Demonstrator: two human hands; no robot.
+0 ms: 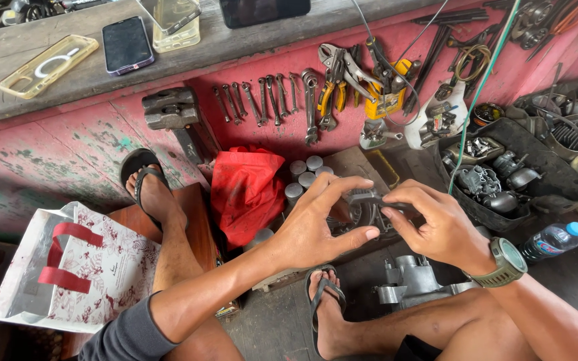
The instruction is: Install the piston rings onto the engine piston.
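Observation:
My left hand (316, 224) and my right hand (436, 224) meet over a small dark metal part (367, 198), both pinching it between fingertips. The part is held above a round grey engine piece (362, 217) on the floor. My right wrist wears a green watch (507, 262). A grey metal casing (409, 281) lies just below my right hand, between my legs. My feet are in dark flip-flops, one (143, 179) resting on a wooden stool, the other (322, 294) on the floor.
Wrenches (262, 100), pliers (332, 93) and a hammer (172, 110) lie against a red ledge. A red cloth (245, 190), silver cylinders (306, 174), a black tray of parts (496, 180), a water bottle (553, 239), a patterned paper bag (75, 267) and a phone (126, 44) surround me.

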